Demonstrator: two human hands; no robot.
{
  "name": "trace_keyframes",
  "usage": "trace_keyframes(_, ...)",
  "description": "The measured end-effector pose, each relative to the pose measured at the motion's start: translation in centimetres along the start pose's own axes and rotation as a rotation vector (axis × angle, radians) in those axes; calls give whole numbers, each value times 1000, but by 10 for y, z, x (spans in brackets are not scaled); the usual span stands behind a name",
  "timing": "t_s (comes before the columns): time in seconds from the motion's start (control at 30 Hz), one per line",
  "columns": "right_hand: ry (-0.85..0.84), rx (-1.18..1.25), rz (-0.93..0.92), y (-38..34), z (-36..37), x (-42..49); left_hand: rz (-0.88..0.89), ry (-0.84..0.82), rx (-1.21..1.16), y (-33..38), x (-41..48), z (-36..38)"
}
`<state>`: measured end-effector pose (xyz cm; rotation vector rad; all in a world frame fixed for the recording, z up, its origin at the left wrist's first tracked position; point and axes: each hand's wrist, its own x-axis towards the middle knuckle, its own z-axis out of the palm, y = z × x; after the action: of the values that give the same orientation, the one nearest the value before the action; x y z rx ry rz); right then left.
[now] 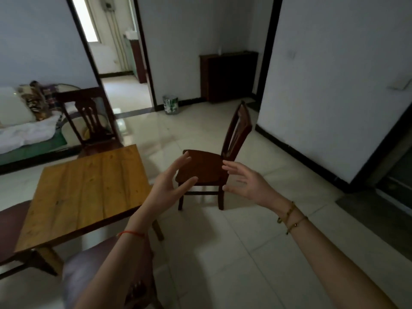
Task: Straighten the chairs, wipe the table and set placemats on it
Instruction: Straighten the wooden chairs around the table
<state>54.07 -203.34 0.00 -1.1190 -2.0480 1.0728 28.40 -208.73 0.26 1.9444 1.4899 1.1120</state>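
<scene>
Pale tiled floor [245, 253], white walls; square light-wood plank table [89, 188] at left. Left hand [169, 186] and right hand [243, 181] both raised, fingers spread, holding nothing. Dark brown wooden chair [207, 170] stands beyond and between them, apart from the table.

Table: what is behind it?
A dark chair stands right behind the table. The tabletop covers the chair's legs, so they cannot be seen. Farther back is a sofa with cushions.
</scene>
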Motion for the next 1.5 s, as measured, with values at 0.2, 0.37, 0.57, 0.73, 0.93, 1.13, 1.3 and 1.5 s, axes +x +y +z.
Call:
trace_keyframes(0.2, 43, -18, 35, 50, -61, 53, 1, -37, -46, -14, 84, 41)
trace_keyframes(0.37, 19, -40, -10, 101, -124, 116, -9, -16, -60, -29, 167, 85)
trace_keyframes(0.57, -91, -58, -75, 164, -225, 214, -74, 73, -52, -24, 280, 153)
trace_keyframes(0.73, -205, -93, -132, 211, -297, 302, -152, 180, -62, -25, 367, 200)
trace_keyframes(0.93, -311, -84, -174, 261, -350, 402, -233, 222, -46, -47, 461, 239)
trace_keyframes(1.13, -404, -106, -229, 322, -391, 522, -278, 300, -22, -93, 566, 273)
trace_keyframes(1.3, -514, -105, -270, 351, -414, 634, -346, 399, -22, -131, 650, 284)
trace_keyframes(1.5, -648, -95, -371, 366, -422, 739, -418, 509, 31, -151, 716, 286)
